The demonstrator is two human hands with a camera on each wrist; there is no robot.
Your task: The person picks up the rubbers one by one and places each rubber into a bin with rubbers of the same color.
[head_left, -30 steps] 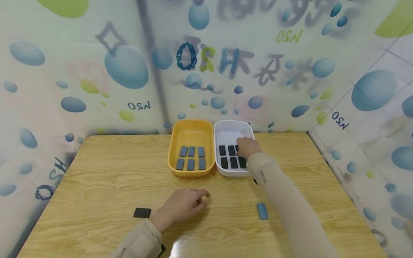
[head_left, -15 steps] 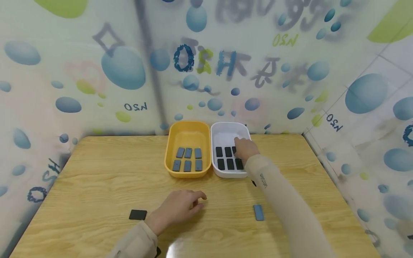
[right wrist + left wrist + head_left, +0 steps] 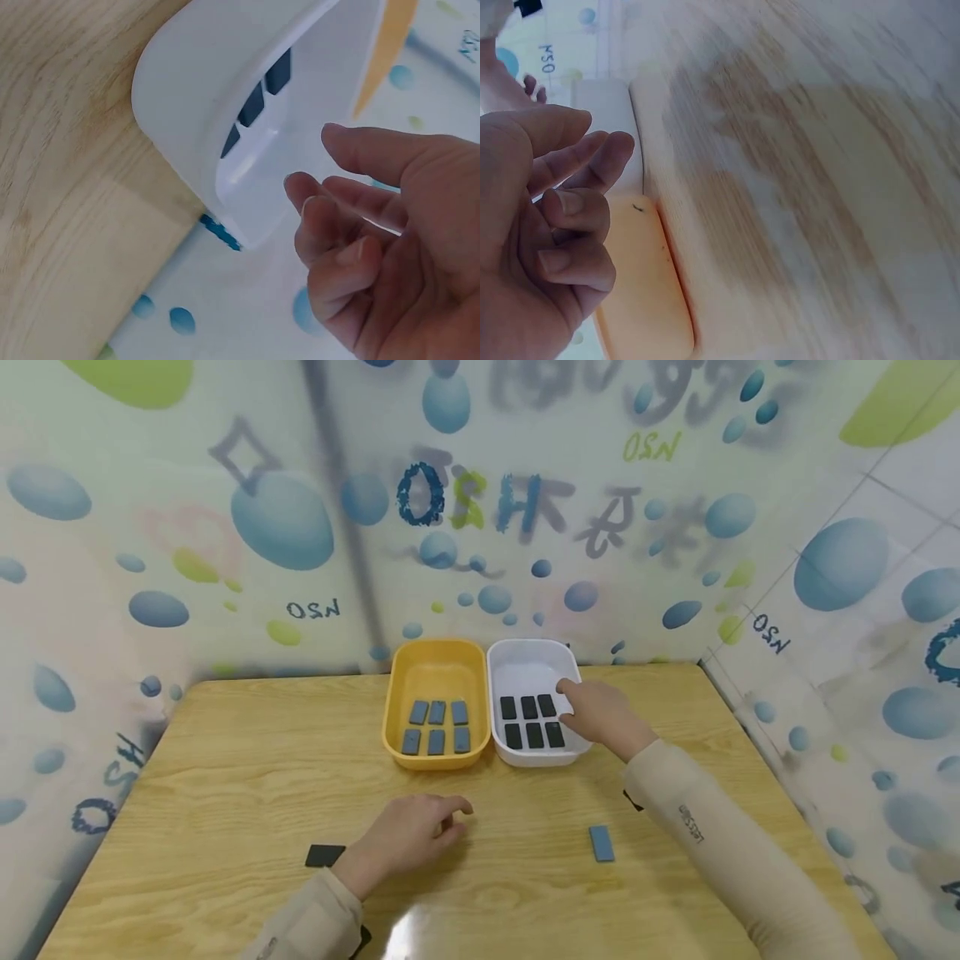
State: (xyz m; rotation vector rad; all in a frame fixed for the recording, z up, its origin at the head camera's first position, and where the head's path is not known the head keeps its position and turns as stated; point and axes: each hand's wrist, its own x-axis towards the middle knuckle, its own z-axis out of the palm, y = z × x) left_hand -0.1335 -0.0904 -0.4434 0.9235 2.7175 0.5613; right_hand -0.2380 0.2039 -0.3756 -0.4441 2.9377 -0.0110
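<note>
My right hand [image 3: 600, 714] is over the right rim of the white bin [image 3: 532, 660], thumb and fingers apart, holding nothing. In the bin lie several black flat rectangular pieces [image 3: 528, 735] in two rows. The right wrist view shows the fingers loosely bent beside the bin wall [image 3: 195, 82]. Left of it stands a yellow bin [image 3: 438, 662] with several blue-grey rectangular pieces [image 3: 437, 742], also in two rows. My left hand [image 3: 408, 833] hovers or rests in front of the yellow bin, fingers loosely curled around nothing; whether it touches the table I cannot tell.
On the wooden table [image 3: 262, 760] lie a blue piece [image 3: 602, 843] at the right and a black piece [image 3: 325, 856] by my left wrist. More dark pieces are partly hidden by the right sleeve [image 3: 697, 827] and left sleeve [image 3: 315, 918]. A patterned wall stands behind.
My right hand has drawn back to the right from inside the white bin and its fingers have parted, uncovering the right-hand black pieces. The left hand has stayed nearly still. The view shifted slightly.
</note>
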